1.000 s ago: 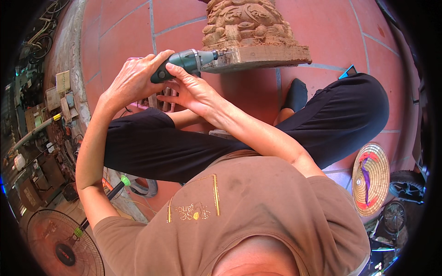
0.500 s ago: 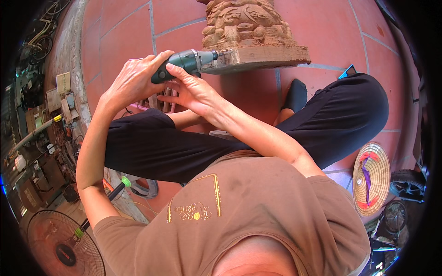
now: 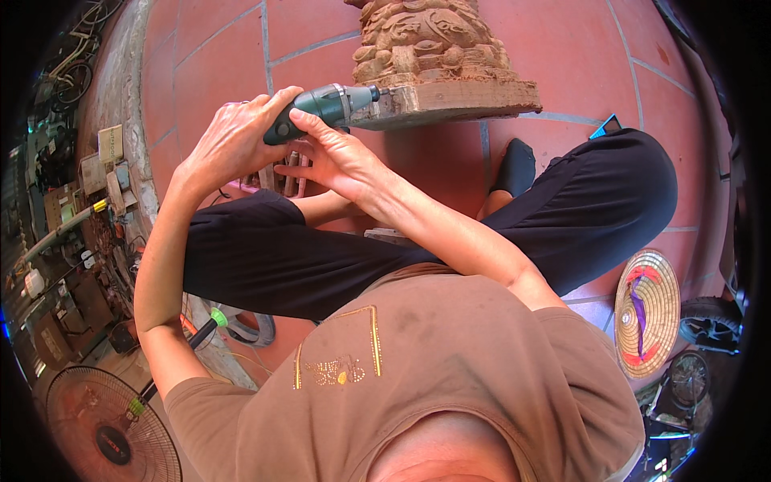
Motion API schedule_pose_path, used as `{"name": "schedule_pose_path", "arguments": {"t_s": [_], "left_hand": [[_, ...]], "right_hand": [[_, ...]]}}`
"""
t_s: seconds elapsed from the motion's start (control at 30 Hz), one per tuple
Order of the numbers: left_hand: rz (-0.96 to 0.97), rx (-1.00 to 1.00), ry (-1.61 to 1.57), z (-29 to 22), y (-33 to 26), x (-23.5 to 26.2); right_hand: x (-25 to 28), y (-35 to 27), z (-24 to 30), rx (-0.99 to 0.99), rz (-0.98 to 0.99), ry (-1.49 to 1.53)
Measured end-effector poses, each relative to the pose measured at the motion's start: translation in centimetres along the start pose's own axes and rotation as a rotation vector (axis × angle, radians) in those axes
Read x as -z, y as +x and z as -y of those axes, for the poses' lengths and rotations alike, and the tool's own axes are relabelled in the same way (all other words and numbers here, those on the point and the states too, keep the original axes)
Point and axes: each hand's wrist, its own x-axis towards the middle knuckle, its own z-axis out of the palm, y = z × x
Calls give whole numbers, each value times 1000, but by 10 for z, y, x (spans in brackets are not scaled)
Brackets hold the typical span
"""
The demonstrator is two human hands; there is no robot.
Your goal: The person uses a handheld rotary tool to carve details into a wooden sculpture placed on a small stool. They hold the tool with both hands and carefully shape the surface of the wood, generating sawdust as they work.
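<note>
A dark green rotary tool (image 3: 325,107) with a grey collar lies level between my hands. My left hand (image 3: 238,135) wraps round its back end. From below, my right hand (image 3: 336,159) steadies the body with its thumb against the side; its lower fingers hang loose. The thin bit at the tool's nose meets the left corner of a carved wooden sculpture (image 3: 438,40), at the thick base. Whether the bit presses into the wood or only touches it, I cannot tell. Raised rounded shapes cover the sculpture above its flat-sided base.
Red floor tiles (image 3: 562,48) surround my crossed legs. A pink basket (image 3: 301,186) of tools is partly hidden under my hands. A fan (image 3: 112,434) stands lower left, beside stacked clutter. A woven conical hat (image 3: 647,313) lies at right, and a blue-edged object (image 3: 606,127) near my knee.
Almost nothing differs. The tool and both hands keep their place at the base's corner, with only a very slight shift.
</note>
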Motion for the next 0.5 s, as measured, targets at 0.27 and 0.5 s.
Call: {"name": "schedule_pose_path", "arguments": {"t_s": [0.27,0.5], "left_hand": [[18,16,-7,0,1,-1],[14,4,-11,-5,0,3]], "right_hand": [[1,-1,0,-1,-1,4],[1,-3,-4,1,13,30]]}}
